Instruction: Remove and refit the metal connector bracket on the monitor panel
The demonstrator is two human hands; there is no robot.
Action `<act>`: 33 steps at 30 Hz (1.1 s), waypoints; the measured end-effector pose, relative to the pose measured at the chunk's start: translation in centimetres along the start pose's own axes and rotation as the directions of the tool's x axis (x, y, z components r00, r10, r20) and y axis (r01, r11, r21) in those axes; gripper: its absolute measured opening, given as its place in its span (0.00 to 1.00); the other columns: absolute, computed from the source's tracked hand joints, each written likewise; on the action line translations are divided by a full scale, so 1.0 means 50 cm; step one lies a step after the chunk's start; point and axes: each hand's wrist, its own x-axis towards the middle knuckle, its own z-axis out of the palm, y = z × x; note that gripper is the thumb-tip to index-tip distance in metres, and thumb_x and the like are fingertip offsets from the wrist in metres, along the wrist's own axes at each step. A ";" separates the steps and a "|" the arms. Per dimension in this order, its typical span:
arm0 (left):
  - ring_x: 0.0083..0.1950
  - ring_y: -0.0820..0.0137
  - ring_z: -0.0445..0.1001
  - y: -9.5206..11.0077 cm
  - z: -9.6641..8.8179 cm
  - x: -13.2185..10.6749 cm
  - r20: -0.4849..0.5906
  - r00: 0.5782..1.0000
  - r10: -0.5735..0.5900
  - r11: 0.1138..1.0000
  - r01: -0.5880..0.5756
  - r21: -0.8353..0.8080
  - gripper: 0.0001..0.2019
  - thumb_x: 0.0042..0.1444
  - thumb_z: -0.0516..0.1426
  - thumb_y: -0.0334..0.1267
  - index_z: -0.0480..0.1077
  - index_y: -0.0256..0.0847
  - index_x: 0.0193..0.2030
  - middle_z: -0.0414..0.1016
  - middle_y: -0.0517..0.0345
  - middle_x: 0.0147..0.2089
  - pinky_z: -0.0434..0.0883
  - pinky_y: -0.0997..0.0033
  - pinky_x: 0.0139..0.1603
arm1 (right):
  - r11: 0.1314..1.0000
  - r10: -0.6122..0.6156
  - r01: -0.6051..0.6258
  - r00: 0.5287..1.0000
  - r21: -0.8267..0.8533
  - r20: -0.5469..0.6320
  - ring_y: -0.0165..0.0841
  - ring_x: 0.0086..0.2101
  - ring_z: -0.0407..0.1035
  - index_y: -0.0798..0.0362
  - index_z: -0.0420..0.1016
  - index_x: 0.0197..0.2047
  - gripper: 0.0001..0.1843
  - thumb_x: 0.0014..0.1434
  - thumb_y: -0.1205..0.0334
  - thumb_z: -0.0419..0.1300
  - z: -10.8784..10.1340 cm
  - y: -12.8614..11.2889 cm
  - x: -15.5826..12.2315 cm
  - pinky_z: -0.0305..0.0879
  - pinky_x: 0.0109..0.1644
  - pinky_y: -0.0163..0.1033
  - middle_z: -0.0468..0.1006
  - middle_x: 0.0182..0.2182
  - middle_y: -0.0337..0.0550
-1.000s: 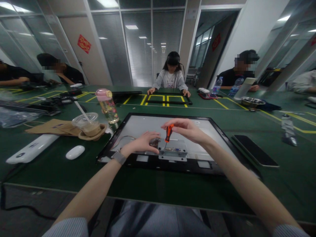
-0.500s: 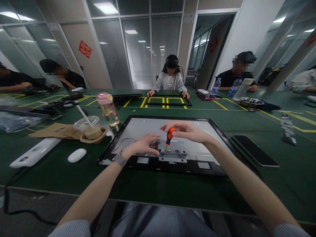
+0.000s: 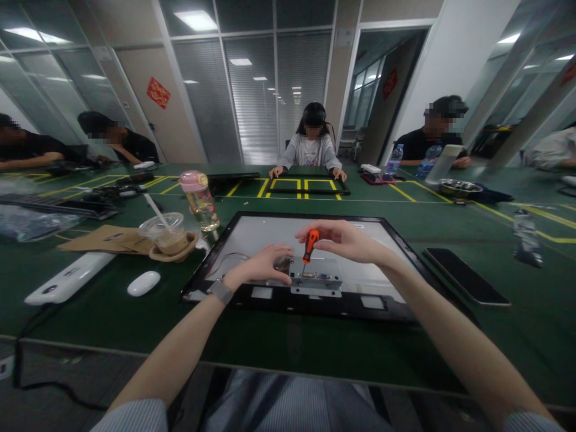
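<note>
A flat display panel (image 3: 252, 231) with a black frame lies on the green table in front of me. On its near half sits a metal bracket (image 3: 330, 287) with connector ports. My right hand (image 3: 348, 240) grips an orange and black screwdriver (image 3: 310, 245) between thumb and fingers; the tool stands nearly upright, its tip down at the bracket by the ports. At the bracket's left side is my left hand (image 3: 263, 264), fingers spread and thumb reaching toward the bracket's edge. Whether that thumb touches the metal I cannot tell.
Left of the panel are a white mouse (image 3: 144, 283), a white power strip (image 3: 69, 279), an iced drink cup (image 3: 164, 231) and a pink-lidded bottle (image 3: 200, 201). A black phone (image 3: 465, 276) lies to the right. Across the table a person holds a black frame (image 3: 308, 192).
The screwdriver handle has turned slightly in my right hand, whose fingers have shifted a little. My left hand keeps its place. The whole view has moved very slightly.
</note>
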 end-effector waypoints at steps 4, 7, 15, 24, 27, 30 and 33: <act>0.76 0.52 0.50 -0.005 0.002 -0.001 -0.004 1.000 0.004 1.000 -0.004 -0.011 0.38 0.48 0.66 0.60 0.66 0.48 0.64 0.55 0.51 0.74 0.40 0.47 0.76 | 0.995 0.065 -0.065 0.998 -0.079 -0.006 0.36 0.42 0.76 0.52 0.78 0.50 0.15 0.60 0.59 0.64 -0.002 -0.003 -0.001 0.74 0.49 0.44 0.80 0.47 0.46; 0.76 0.52 0.49 -0.004 0.001 -0.002 0.004 1.000 -0.001 1.000 0.001 -0.014 0.38 0.49 0.65 0.61 0.65 0.49 0.64 0.55 0.52 0.74 0.41 0.47 0.76 | 0.978 0.088 -0.105 0.991 -0.181 -0.100 0.35 0.36 0.76 0.51 0.79 0.46 0.14 0.58 0.57 0.66 0.004 -0.003 0.001 0.74 0.44 0.43 0.81 0.39 0.43; 0.76 0.53 0.49 -0.005 0.003 -0.002 -0.003 1.000 -0.005 1.000 0.005 -0.017 0.38 0.49 0.66 0.59 0.65 0.49 0.64 0.55 0.52 0.74 0.39 0.48 0.76 | 0.975 0.012 -0.038 0.993 -0.220 -0.121 0.34 0.38 0.75 0.51 0.77 0.44 0.10 0.58 0.62 0.65 0.021 -0.012 0.005 0.74 0.46 0.44 0.80 0.39 0.42; 0.75 0.53 0.51 -0.003 0.004 0.002 -0.003 1.000 -0.014 1.000 0.014 -0.015 0.36 0.48 0.68 0.56 0.66 0.49 0.63 0.57 0.52 0.73 0.39 0.45 0.76 | 0.983 -0.061 0.053 0.997 -0.174 -0.040 0.35 0.43 0.74 0.50 0.81 0.43 0.08 0.60 0.60 0.65 0.010 -0.013 0.002 0.73 0.48 0.43 0.78 0.42 0.44; 0.75 0.53 0.51 -0.006 0.006 0.002 -0.005 1.000 -0.009 1.000 0.009 -0.024 0.37 0.48 0.67 0.57 0.66 0.49 0.63 0.57 0.52 0.74 0.38 0.45 0.76 | 0.974 -0.083 0.059 0.991 -0.219 -0.102 0.34 0.39 0.74 0.51 0.81 0.41 0.06 0.60 0.62 0.66 0.014 -0.011 0.003 0.73 0.47 0.43 0.79 0.38 0.43; 0.75 0.53 0.51 -0.009 0.007 0.002 -0.016 1.000 -0.001 1.000 0.001 -0.018 0.37 0.48 0.67 0.57 0.67 0.48 0.63 0.57 0.52 0.73 0.40 0.48 0.76 | 0.987 -0.063 0.047 0.993 -0.155 -0.098 0.34 0.43 0.75 0.52 0.78 0.48 0.11 0.61 0.66 0.63 0.019 -0.012 0.002 0.73 0.51 0.44 0.80 0.44 0.45; 0.75 0.54 0.51 -0.012 0.008 0.004 -0.021 1.000 0.016 1.000 -0.016 -0.017 0.36 0.48 0.68 0.56 0.67 0.48 0.62 0.57 0.53 0.73 0.42 0.48 0.76 | 0.996 -0.041 0.038 0.998 -0.083 -0.041 0.35 0.47 0.75 0.52 0.76 0.52 0.14 0.64 0.66 0.59 0.021 -0.015 0.001 0.72 0.55 0.46 0.79 0.48 0.47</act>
